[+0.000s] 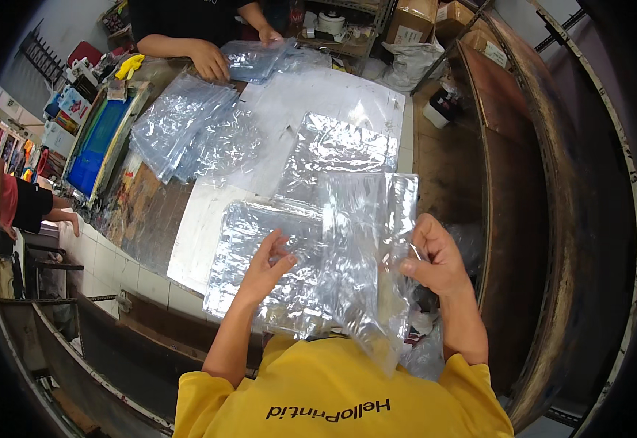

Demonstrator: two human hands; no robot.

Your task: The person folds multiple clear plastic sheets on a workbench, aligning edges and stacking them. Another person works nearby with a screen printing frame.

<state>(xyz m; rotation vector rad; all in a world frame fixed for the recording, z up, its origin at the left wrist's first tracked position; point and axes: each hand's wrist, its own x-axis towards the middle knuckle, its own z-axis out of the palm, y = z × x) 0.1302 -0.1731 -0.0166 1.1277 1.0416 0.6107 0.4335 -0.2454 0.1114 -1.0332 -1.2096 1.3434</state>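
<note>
My right hand (435,259) pinches the right edge of a clear plastic sleeve (355,241), whose lower end hangs over the table's near edge. My left hand (265,269) is open, thumb and fingers apart, over a stack of clear plastic sleeves (242,241); whether it touches them I cannot tell. The held sleeve overlaps the right part of this stack. Just beyond lies another pile of clear sleeves (340,150), its near edge partly covered by the held one.
Across the white-covered table (198,237), a person's hands (209,60) handle more clear sleeves (260,58). A large fanned pile (180,124) lies at far left, beside a blue printing screen (99,146). Shelving (508,146) closes in on the right. Another person (19,190) stands far left.
</note>
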